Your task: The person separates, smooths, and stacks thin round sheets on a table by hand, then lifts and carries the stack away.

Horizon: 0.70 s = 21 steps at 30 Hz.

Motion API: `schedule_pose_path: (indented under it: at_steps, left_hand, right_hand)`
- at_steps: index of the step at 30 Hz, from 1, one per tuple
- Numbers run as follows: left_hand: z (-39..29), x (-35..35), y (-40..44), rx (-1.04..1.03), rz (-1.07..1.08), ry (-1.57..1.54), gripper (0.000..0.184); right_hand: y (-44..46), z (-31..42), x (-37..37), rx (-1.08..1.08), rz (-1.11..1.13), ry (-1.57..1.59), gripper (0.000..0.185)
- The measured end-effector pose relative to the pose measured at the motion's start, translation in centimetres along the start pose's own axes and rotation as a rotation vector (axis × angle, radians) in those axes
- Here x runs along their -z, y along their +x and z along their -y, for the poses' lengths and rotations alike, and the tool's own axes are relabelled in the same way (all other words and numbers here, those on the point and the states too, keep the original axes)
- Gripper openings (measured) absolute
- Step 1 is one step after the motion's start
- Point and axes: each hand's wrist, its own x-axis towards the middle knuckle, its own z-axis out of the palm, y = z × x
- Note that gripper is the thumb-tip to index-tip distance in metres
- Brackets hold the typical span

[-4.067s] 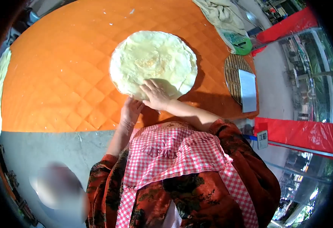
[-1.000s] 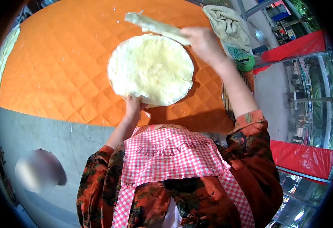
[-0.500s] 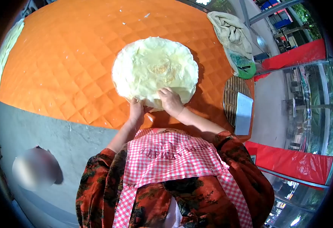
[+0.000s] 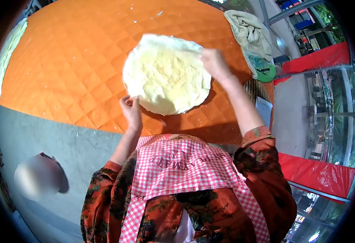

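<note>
A pile of pale, thin round sheets (image 4: 167,81), yellowish in the middle, lies on the orange quilted cover (image 4: 72,73). At its upper right edge, my right hand (image 4: 216,65) is closed on the top sheet, whose far part looks raised and blurred by motion. My left hand (image 4: 131,113) pinches the lower left edge of the pile between thumb and fingers. How many layers it grips cannot be made out.
A beige cloth (image 4: 248,34) and a green bag (image 4: 265,73) lie at the right edge. Below them is a round slatted board (image 4: 255,89) with a white slab (image 4: 263,109). A person (image 4: 40,178) is at lower left. Pale sheets (image 4: 8,60) hang at far left.
Since half a second ago, my right hand has moved from the near edge up to the right far edge, with a sheet in it. My left hand has shifted slightly left along the near edge.
</note>
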Motion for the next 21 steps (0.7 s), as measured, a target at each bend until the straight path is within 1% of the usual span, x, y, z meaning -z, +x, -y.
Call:
schedule_pose_path:
  at_steps: [1, 3, 4, 6, 7, 8, 10, 11, 14, 16, 17, 20, 21]
  left_hand:
    - [0.7, 0.5, 0.6, 0.089, 0.053, -0.006, 0.022]
    - [2.2, 1.2, 1.6, 0.264, 0.150, -0.022, 0.020]
    - [1.8, 1.1, 1.5, 0.302, 0.192, -0.040, 0.019]
    - [0.7, 0.6, 0.8, 0.379, 0.273, -0.081, 0.019]
    - [1.0, 0.1, 0.7, 0.317, 0.217, -0.060, 0.015]
    - [0.9, -0.1, 0.5, 0.318, 0.214, -0.052, 0.014]
    - [0.6, 0.1, 0.3, 0.319, 0.215, -0.026, 0.011]
    - [0.9, 0.2, 0.5, 0.306, 0.231, 0.029, 0.010]
    - [1.0, 0.4, 0.6, 0.265, 0.265, 0.013, 0.012]
    - [1.0, 0.4, 0.6, 0.292, 0.279, 0.020, 0.013]
    - [1.0, 0.3, 0.6, 0.288, 0.287, 0.027, 0.013]
    - [-0.9, -0.4, 0.5, 0.312, 0.324, -0.043, 0.011]
    - [-1.7, -0.4, 0.1, 0.333, 0.335, -0.078, 0.010]
  right_hand:
    - [-0.3, 4.0, 3.1, 0.074, -0.080, -0.016, 0.017]
    - [-1.4, 5.3, 2.4, 0.176, -0.071, -0.068, 0.018]
    - [-1.9, 6.1, 1.8, 0.231, -0.067, -0.095, 0.019]
    - [-4.9, 5.0, -4.5, 0.266, -0.129, -0.034, 0.024]
    - [-6.2, 3.9, -8.5, 0.305, -0.146, -0.041, 0.024]
    - [-7.4, 3.1, -11.8, 0.341, -0.161, -0.047, 0.024]
    - [-9.6, 3.5, -14.7, 0.181, 0.168, -0.109, 0.024]
    - [-9.9, 3.4, -15.2, 0.207, 0.123, -0.104, 0.021]
    - [-9.6, 4.1, -15.0, 0.276, -0.008, -0.099, 0.012]
    - [-9.4, 4.9, -14.0, 0.300, -0.085, -0.116, 0.005]
    - [-9.6, 4.3, -14.7, 0.247, 0.024, -0.148, 0.011]
    - [-10.1, 4.0, -16.4, 0.325, 0.077, -0.030, 0.025]
    - [-10.8, 4.3, -16.5, 0.224, 0.178, 0.025, 0.039]
